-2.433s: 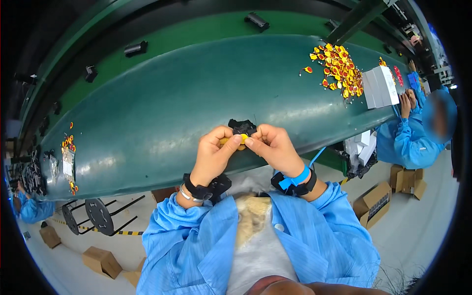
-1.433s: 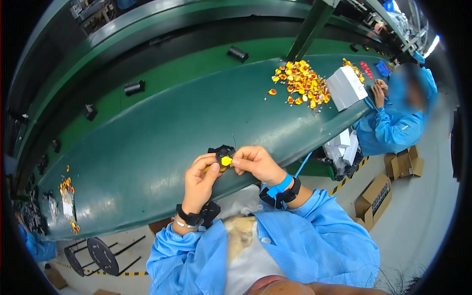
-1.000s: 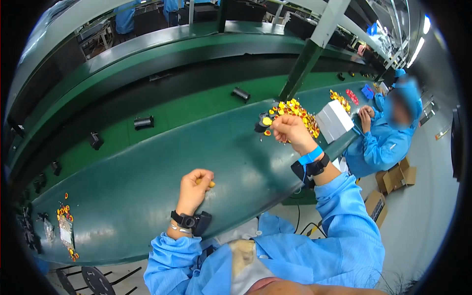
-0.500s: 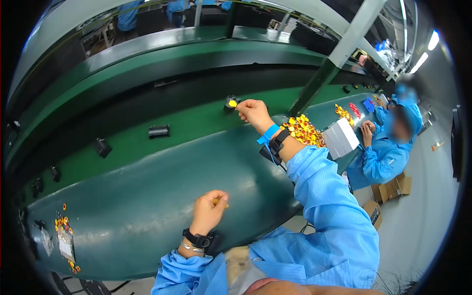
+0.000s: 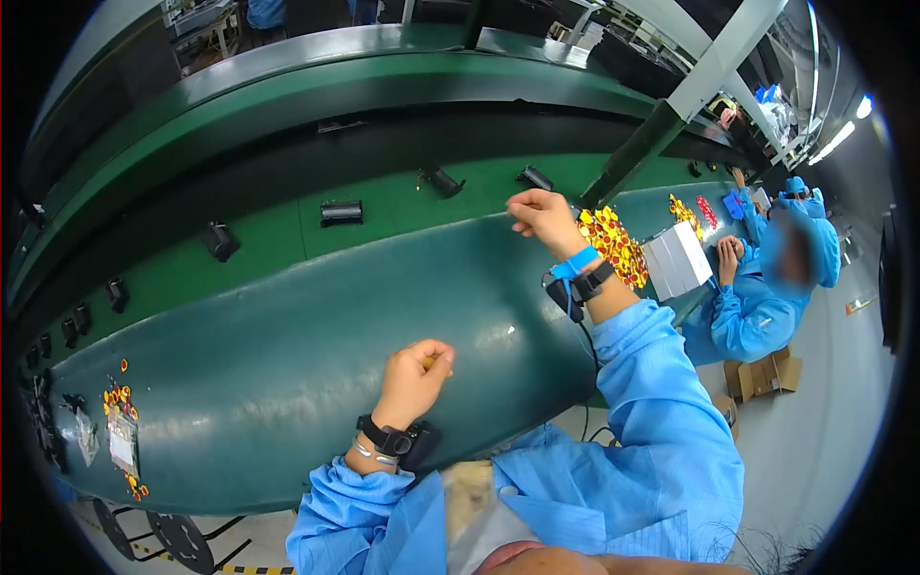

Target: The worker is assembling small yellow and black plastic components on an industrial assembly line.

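Observation:
My left hand (image 5: 412, 381) is held over the green worktop, fingers curled. A small yellow piece (image 5: 428, 363) shows between its thumb and fingers; how many it holds is hidden. Farther off, my right hand (image 5: 544, 222) hovers near the belt edge with its fingertips drawn together, and anything inside the pinch is hidden. Beyond it on the belt lies a black cylindrical part (image 5: 535, 178), and left of that another black part (image 5: 443, 182) with a tiny yellow-red spot at its left end. A heap of small yellow-and-red pieces (image 5: 613, 247) sits just right of my right hand.
Several more black parts (image 5: 341, 213) line the green belt (image 5: 278, 235). A white box (image 5: 676, 261) stands beside the heap. At the far left lie a clear bag (image 5: 123, 441) and scattered pieces. A green post (image 5: 632, 153) rises behind; a co-worker (image 5: 767, 287) sits at right.
My right hand has drawn back from the black part, where it pinched a yellow piece. That piece no longer shows in its fingers. The view has shifted; my left hand keeps its grip.

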Action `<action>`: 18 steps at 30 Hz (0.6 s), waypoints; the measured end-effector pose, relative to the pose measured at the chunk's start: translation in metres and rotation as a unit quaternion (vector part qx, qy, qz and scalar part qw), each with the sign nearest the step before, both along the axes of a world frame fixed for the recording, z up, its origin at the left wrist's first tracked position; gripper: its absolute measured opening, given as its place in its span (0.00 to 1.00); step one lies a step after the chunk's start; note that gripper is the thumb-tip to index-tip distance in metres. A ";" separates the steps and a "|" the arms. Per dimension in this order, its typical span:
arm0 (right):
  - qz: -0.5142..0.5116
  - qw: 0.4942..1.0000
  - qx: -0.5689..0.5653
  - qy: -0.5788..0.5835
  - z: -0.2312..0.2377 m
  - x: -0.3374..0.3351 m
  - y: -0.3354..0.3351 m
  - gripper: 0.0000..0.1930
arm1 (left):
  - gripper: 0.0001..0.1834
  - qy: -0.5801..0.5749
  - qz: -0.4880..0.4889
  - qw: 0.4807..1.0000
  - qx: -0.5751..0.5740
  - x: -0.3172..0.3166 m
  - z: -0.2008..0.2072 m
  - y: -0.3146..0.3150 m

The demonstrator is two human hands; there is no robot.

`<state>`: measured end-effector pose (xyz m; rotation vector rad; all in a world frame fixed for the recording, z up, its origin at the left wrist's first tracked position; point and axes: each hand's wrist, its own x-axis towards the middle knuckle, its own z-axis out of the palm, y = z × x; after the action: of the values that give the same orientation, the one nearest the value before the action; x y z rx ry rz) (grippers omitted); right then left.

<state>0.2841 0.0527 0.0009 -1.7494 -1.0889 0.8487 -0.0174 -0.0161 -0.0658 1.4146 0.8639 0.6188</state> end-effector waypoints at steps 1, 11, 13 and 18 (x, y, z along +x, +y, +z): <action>-0.013 1.000 -0.007 -0.027 0.001 0.009 -0.013 0.10 | 0.08 0.001 -0.007 1.000 -0.003 0.001 0.000 0.000; -0.036 0.971 -0.045 -0.231 -0.022 0.041 -0.124 0.14 | 0.08 -0.007 -0.009 1.000 -0.013 -0.002 -0.001 0.005; -0.012 0.952 -0.041 -0.303 -0.028 0.032 -0.128 0.18 | 0.08 -0.012 -0.015 1.000 -0.017 -0.002 0.001 0.005; 0.001 0.907 -0.044 -0.419 -0.047 0.026 -0.113 0.13 | 0.08 -0.030 0.000 1.000 -0.006 -0.006 0.005 0.004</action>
<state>0.3099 -0.0599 -0.0458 -2.2584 -1.6009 0.0970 -0.0236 -0.0119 -0.0603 1.3781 0.8184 0.6506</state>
